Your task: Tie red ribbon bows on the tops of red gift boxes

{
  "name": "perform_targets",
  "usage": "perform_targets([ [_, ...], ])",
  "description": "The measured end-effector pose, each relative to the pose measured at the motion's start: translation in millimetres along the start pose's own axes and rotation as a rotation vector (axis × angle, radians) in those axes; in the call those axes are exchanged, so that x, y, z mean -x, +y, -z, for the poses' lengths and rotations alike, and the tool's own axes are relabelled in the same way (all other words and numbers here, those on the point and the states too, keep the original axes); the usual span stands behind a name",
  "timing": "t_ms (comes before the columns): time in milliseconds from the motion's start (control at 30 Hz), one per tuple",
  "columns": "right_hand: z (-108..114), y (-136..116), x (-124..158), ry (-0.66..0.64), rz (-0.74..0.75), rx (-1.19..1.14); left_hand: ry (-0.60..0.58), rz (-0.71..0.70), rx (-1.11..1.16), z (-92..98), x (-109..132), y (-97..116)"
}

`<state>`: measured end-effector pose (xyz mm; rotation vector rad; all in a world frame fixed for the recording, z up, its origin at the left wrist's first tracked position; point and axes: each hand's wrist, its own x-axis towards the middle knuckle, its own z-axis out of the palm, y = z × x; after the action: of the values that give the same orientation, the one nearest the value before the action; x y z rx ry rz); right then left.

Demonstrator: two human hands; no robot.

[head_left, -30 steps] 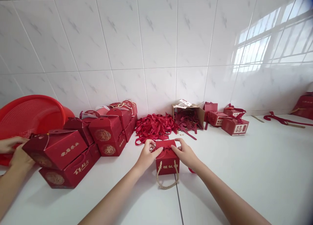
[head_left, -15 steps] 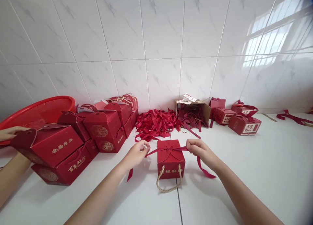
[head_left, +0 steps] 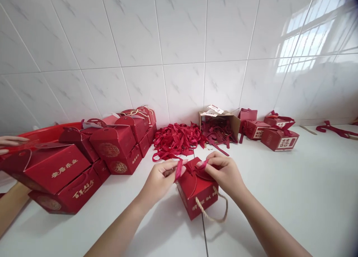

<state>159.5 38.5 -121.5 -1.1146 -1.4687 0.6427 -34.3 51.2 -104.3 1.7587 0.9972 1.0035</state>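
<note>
A small red gift box (head_left: pixel 205 197) with gold lettering stands turned at an angle in front of me, its beige rope handle (head_left: pixel 208 216) hanging at the near side. Red ribbon (head_left: pixel 179 170) runs across the folded flaps of its lid. Over the box's left edge, my left hand (head_left: pixel 165 175) is closed, pinching one part of the ribbon. My right hand (head_left: pixel 223 171) pinches another part just above the lid's right side. Where the ribbon crosses at the lid's centre, it is partly hidden by my fingers.
Stacked red gift boxes (head_left: pixel 69 175) fill the left, before a red plastic basin (head_left: pixel 47 132). Another person's hand (head_left: pixel 11 142) is at its edge. A ribbon pile (head_left: pixel 179 139) and a cardboard box (head_left: pixel 235 126) lie by the wall; more boxes (head_left: pixel 279 139) stand at right.
Both hands have come inward from the box's sides to its lid, and the ribbon between them is no longer stretched straight. The box has turned. The other person's hand has shifted slightly.
</note>
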Motion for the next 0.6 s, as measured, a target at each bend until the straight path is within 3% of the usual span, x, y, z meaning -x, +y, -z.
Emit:
perform_targets([
  [133,-10,-5,4,-0.215,-0.090,-0.064,0.016,-0.241,-0.353,-13.5,6,-6],
  [267,-14,-4,4,-0.237,-0.127,-0.078,0.023,-0.373,-0.594,-16.9,9,-11],
  [600,-9,-8,4,-0.321,-0.334,-0.266,-0.079,-0.404,-0.569,-10.2,9,-16],
])
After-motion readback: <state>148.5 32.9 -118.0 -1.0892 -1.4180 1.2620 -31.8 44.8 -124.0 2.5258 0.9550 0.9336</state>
